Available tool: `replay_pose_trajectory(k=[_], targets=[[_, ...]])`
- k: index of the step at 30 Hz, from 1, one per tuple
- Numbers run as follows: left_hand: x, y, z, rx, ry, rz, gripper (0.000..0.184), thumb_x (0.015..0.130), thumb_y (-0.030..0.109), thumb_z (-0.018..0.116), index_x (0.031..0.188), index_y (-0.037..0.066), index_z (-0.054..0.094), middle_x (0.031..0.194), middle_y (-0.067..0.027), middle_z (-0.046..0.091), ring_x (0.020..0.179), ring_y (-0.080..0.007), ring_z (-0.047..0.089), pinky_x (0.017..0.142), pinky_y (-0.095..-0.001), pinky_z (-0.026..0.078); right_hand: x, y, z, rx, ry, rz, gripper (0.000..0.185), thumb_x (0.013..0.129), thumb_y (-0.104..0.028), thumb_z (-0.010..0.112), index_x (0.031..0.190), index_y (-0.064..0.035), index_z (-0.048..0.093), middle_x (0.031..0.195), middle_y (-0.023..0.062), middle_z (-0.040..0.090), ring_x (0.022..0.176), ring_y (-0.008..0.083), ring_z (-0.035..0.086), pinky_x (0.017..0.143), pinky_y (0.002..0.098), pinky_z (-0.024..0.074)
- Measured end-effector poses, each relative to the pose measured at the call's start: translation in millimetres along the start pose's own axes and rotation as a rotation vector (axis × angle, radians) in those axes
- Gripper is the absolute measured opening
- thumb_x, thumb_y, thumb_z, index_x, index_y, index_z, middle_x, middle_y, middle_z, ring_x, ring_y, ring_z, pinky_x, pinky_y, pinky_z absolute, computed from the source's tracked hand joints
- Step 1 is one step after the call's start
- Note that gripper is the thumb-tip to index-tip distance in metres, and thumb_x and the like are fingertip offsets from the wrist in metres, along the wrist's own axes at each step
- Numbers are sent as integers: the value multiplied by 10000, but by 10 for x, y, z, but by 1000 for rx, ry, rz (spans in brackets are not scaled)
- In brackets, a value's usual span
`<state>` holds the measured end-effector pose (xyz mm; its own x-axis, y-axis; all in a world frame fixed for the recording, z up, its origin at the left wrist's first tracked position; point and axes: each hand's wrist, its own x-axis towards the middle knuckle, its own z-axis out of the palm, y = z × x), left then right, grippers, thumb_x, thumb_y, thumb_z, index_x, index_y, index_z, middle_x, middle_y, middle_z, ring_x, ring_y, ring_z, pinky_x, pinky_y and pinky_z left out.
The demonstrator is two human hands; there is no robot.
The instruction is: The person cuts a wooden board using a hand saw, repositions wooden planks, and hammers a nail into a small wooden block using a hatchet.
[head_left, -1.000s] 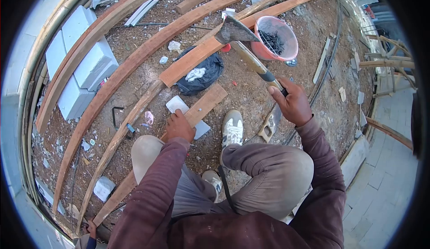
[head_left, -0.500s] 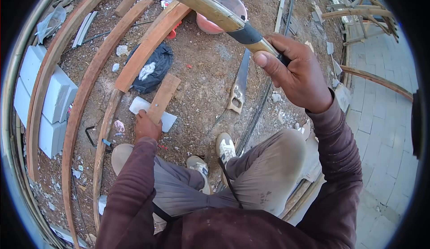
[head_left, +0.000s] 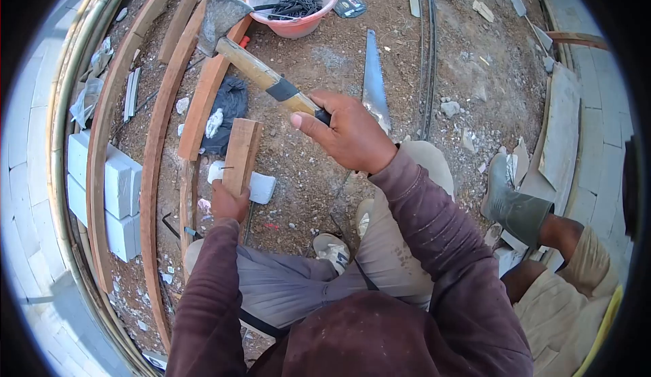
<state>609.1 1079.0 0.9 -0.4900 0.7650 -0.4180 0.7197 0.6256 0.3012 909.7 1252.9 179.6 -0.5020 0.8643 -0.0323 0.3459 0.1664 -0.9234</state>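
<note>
My right hand is wrapped round the handle of a hatchet-like tool, whose wide metal head is raised over the upper left. My left hand grips the near end of a short wooden board, which bears a small nail or mark on its face. Beneath that board lies a white foam piece. A black plastic bag rests just beyond, beside a reddish beam. The handsaw lies on the ground past my right hand.
A pink bucket of dark pieces stands at the top. Long curved beams and white blocks occupy the left. Dark cables run beyond the saw. Another person's boot and legs are at the right.
The tool has swung from high and close to the view to lower, over the beams. My left hand has tilted the board more upright. Another person's legs have come into view at the right.
</note>
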Motion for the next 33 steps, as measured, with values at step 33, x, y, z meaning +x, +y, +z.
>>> replay_pose_trajectory(k=[33], targets=[[-70, -26, 107, 74, 153, 77, 691, 767, 472, 858, 1226, 45, 568, 1073, -156, 623, 979, -409, 675, 801, -532, 545, 849, 736, 412, 249, -553, 808, 392, 1097, -282, 477, 1373, -13, 551, 696, 49, 641, 483, 136, 612, 506, 312, 520]])
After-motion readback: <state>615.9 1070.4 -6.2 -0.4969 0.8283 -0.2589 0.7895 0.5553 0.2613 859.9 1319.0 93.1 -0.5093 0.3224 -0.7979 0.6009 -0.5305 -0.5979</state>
